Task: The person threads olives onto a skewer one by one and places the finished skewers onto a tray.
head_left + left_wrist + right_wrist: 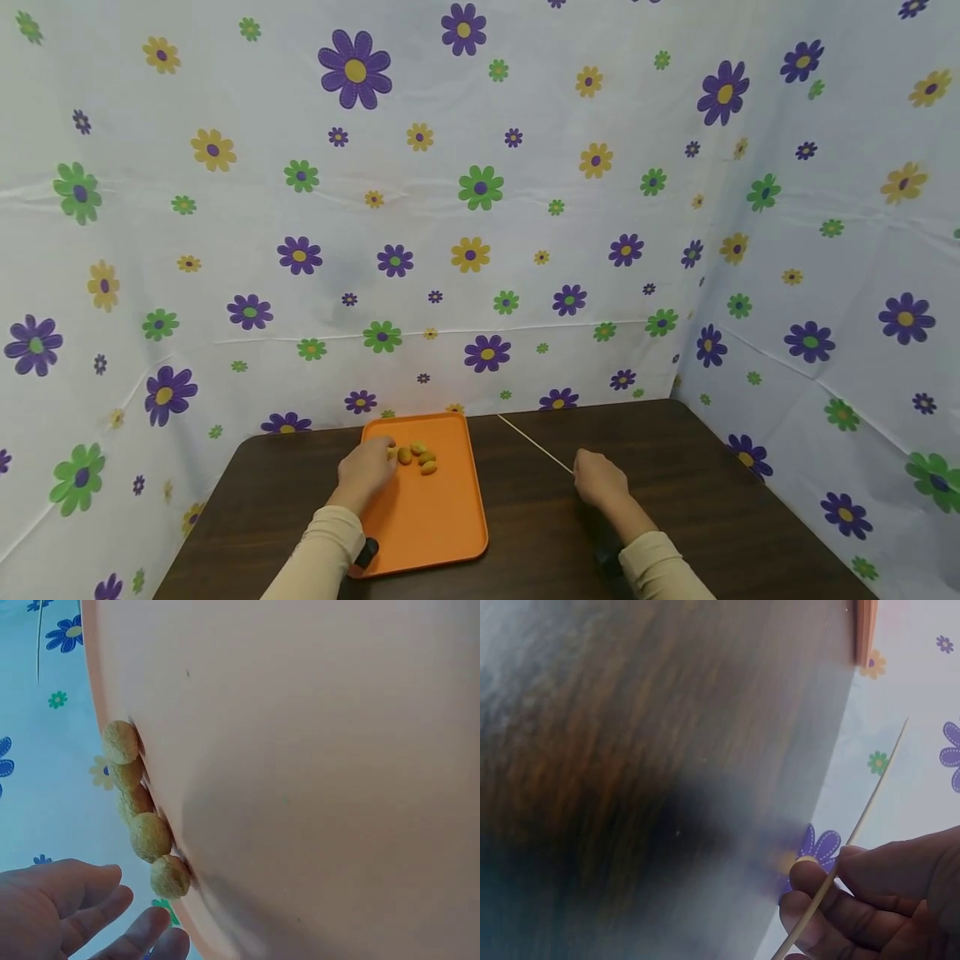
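An orange tray (427,521) holds several small yellow-brown oval balls (428,467) near its far side. Over the tray's left part, my left hand (366,471) is beside the leftmost balls. In the left wrist view, the fingers are loosely extended and a gap separates them from the nearest rough-skinned ball (171,877); nothing shows between thumb and fingers. My right hand (602,479), to the right of the tray, pinches a thin wooden skewer (870,802) between thumb and fingers. Its pointed end slants up, away and to the left, with nothing on the visible length.
The dark wooden table (517,533) extends on both sides of the tray. A white flower-patterned cloth (420,183) hangs behind the table and along its right side. Dark bands (366,553) are worn at the wrists.
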`<state>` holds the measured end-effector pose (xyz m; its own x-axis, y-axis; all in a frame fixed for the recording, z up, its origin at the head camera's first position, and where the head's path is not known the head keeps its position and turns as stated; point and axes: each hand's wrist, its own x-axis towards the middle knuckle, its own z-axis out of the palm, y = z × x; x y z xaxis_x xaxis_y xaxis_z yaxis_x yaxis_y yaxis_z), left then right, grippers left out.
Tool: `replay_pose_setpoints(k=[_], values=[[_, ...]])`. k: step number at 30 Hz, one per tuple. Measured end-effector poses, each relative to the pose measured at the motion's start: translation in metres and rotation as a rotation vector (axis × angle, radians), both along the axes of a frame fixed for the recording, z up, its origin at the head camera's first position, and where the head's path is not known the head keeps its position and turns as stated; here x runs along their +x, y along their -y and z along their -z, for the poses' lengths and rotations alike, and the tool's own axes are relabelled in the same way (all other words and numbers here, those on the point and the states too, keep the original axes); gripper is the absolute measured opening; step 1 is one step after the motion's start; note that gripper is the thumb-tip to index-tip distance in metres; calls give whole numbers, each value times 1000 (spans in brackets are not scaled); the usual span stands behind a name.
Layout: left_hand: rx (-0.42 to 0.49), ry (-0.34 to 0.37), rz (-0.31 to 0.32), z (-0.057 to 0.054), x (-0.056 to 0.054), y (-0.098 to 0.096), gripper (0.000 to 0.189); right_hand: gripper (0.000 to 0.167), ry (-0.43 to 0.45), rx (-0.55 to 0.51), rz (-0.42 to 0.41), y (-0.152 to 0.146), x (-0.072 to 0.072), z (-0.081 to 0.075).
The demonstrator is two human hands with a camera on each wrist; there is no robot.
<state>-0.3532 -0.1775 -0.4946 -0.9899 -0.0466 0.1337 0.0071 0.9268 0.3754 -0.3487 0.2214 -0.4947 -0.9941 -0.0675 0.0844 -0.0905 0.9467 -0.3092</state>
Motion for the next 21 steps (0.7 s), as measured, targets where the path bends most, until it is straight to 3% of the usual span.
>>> replay_pose_setpoints(k=[7, 21], values=[[34, 34, -44, 2, -7, 3, 32, 20, -11, -1, -10, 0, 1, -1], [56, 82, -36, 3, -9, 1, 32, 23, 14, 3, 11, -3, 0, 6]])
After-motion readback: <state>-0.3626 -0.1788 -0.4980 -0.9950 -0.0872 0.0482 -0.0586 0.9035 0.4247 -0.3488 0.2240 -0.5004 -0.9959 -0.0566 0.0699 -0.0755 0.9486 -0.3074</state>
